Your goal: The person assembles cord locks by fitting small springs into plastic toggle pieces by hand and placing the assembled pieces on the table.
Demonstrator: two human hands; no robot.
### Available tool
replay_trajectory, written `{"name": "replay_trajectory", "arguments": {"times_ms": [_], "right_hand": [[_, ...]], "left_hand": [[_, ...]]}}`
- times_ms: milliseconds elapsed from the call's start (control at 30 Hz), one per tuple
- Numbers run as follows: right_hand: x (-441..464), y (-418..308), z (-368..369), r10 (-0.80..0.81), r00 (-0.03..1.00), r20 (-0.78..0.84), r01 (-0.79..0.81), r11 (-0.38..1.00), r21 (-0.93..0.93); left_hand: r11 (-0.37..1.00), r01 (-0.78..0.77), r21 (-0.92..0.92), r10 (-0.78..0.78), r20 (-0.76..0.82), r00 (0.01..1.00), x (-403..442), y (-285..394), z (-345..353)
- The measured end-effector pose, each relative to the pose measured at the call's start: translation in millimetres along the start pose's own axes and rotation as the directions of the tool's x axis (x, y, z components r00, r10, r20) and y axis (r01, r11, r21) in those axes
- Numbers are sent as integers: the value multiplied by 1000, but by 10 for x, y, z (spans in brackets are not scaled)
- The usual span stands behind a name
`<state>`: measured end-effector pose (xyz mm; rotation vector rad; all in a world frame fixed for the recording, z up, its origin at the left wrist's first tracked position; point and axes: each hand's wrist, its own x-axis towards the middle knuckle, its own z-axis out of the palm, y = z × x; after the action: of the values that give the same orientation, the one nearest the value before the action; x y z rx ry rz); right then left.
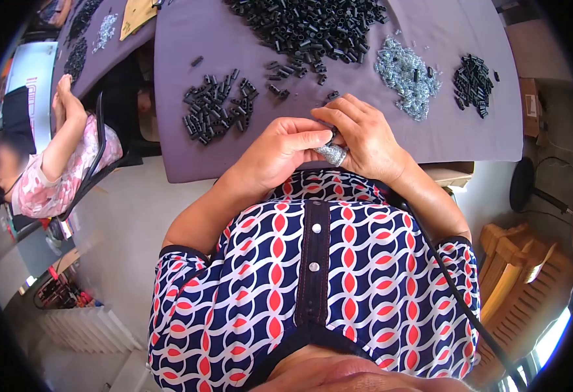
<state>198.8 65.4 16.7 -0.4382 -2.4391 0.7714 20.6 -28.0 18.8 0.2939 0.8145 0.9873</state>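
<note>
Seated close against the worktop (476, 140), I wear a navy, white and red patterned shirt (316, 261) with a buttoned placket, seen nearest of all. To my near right stands slatted wooden furniture (505, 268); on the left, a person (100, 147) in a pink-patterned top sits beside another table.

Just beyond my chest, my two hands meet above the near edge. My left grip (280, 150) pinches a small black piece (333, 132) between thumb and finger, directly against the other hand. My right grip (368, 140) curls inward, its lower fingers closed about a silvery clump (332, 154) that shows just below the black piece; the right thumb is hidden, and what the clump is made of I cannot tell.

Past my hands, on purple cloth (172, 140), a pile of short black pieces (218, 108) lies to the left. To the right spreads a mound of small silvery parts (407, 78), a few black pieces resting on it, and farther right sits a compact black pile (474, 85). Loose black pieces (289, 68) dot the middle, leading to the largest black heap (312, 29) at the far side.

Farthest left, the other table bears a silvery pile (106, 31), more dark pieces and a yellow sheet (138, 16).
</note>
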Motion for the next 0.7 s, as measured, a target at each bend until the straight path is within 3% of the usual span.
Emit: {"name": "replay_trajectory", "arguments": {"times_ms": [167,300,367,400,433,467,567,600,633,667,700], "right_hand": [[-53,41,41,-19,999,36,20,1000,-15],[-161,48,71,-3,994,108,11,997,-76],[-159,7,48,23,992,125,-13,997,-80],[-107,-32,14,0,999,49,6,993,-119],[-72,-51,-4,-28,999,-28,23,987,-159],[-80,-33,-22,8,999,-35,-14,988,-153],[-146,89,-119,93,992,-82,-107,976,-189],[-186,153,-139,131,987,-97,-149,965,-215],[-212,197,-174,164,982,-92,-180,963,-199],[-207,177,-167,161,983,-90,-176,965,-195],[-204,130,-156,176,982,-67,-181,981,-70]], "left_hand": [[986,-25,-165,32,39,999,51,-111,-58],[987,-2,-161,-1,-19,1000,16,-144,18],[992,25,122,-12,-102,995,-35,-89,80],[992,24,121,-11,-103,995,-40,-80,66],[937,-56,345,101,-114,988,-43,-65,40],[825,-123,552,211,-99,972,-46,-49,10],[561,-367,742,543,5,840,-66,10,-128],[438,-322,840,578,11,816,-84,60,-175],[438,-320,840,578,9,816,-62,56,-193],[524,-301,796,522,-21,853,-40,35,-220],[606,-277,746,462,-46,886,-28,8,-232]]}}
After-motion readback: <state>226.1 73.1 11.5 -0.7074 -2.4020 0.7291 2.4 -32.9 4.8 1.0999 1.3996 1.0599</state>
